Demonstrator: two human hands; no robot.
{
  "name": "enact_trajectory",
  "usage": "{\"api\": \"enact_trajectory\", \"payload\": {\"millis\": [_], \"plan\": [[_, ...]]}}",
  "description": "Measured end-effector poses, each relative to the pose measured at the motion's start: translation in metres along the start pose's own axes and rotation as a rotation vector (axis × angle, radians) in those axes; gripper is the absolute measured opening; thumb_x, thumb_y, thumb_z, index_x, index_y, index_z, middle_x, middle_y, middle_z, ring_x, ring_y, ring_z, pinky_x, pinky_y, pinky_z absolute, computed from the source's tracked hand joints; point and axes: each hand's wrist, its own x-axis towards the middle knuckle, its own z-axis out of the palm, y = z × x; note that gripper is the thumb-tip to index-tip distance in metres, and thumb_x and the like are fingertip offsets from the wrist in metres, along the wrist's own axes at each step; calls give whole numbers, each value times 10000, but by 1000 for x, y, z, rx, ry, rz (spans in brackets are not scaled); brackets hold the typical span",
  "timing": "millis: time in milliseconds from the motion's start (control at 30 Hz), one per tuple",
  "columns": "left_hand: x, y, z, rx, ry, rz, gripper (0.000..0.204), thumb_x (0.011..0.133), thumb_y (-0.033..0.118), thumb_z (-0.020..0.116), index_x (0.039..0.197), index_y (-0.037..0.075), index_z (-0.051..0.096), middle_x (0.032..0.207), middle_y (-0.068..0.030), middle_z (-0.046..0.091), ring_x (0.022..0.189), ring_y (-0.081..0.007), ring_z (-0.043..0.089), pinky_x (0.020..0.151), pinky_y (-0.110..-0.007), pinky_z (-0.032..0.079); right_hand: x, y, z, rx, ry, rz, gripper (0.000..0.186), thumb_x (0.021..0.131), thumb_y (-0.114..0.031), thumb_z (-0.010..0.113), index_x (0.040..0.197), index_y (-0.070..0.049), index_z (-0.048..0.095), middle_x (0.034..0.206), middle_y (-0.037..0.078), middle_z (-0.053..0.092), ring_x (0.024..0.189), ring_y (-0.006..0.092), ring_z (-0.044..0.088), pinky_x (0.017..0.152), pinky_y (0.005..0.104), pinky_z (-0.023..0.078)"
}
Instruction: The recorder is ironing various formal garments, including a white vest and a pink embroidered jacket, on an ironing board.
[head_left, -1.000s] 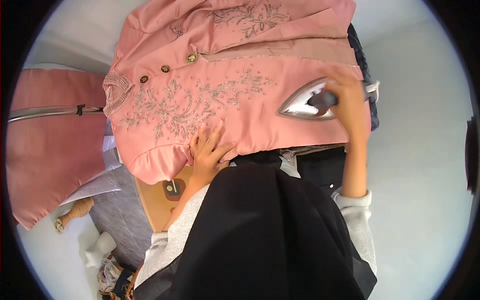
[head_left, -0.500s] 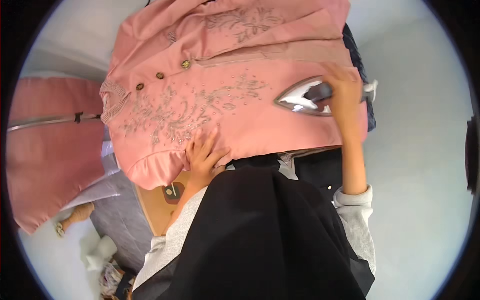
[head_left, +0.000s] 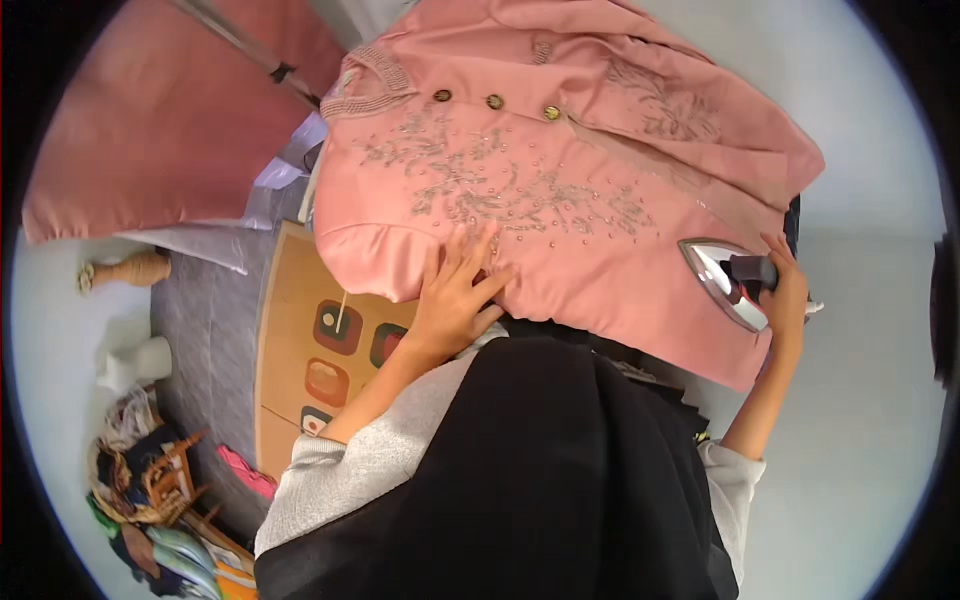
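Note:
A pink jacket [head_left: 590, 270] with beaded floral embroidery, a trimmed collar and dark round buttons lies spread out in front of me. My right hand [head_left: 787, 290] is wrapped round the dark handle of a clothes iron [head_left: 712, 270]. The iron's soleplate rests on the jacket near its lower right part, pointed tip toward the upper left. Flat on the jacket's near edge, below the embroidery, my left hand [head_left: 462, 285] has its fingers spread. Beneath the jacket, the supporting surface is mostly hidden.
A tan board with coloured rounded squares [head_left: 285, 345] lies below my left forearm. Pink fabric [head_left: 180, 120] hangs at the upper left by a metal rail [head_left: 235, 35]. On the floor at left stand a tan vase [head_left: 130, 270], a white object [head_left: 140, 363] and a wooden chair [head_left: 175, 480] piled with cloths.
My view has turned, so the jacket appears tilted and shifted right. The iron has moved nearer the jacket's lower right edge. My left hand stays pressed on the cloth.

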Motion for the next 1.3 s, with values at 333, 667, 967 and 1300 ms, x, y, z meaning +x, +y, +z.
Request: {"api": "enact_trajectory", "payload": {"millis": [333,667,967,1300], "plan": [[-1,-2,16,-72,91,132,364,661,130,699,1022,158,658,1396,-57,417,1298,-365,330,1021,-548,246,57,-210,36,34,273,-531,380,608,79,583,981,26,539,1243,182,511,1080,376,517,797,424,471],[-13,-5,32,167,278,152,251,752,205,624,990,260,680,1363,28,464,1340,-305,230,1021,-537,84,98,-333,103,-135,172,-669,293,638,-18,661,928,17,644,1256,204,493,1147,365,499,785,415,520],[-11,-9,38,190,254,191,194,791,166,595,952,238,675,1307,40,507,1365,-270,203,1030,-544,-6,129,-374,127,-80,162,-626,305,699,-91,661,981,22,644,1165,155,537,1157,383,480,801,576,454],[-4,-10,34,177,257,226,291,760,135,591,1028,217,667,1321,117,495,1288,-237,324,1038,-510,23,106,-287,97,-282,183,-524,361,713,-53,616,1072,-31,582,1382,150,380,1319,382,280,889,749,260]]}}
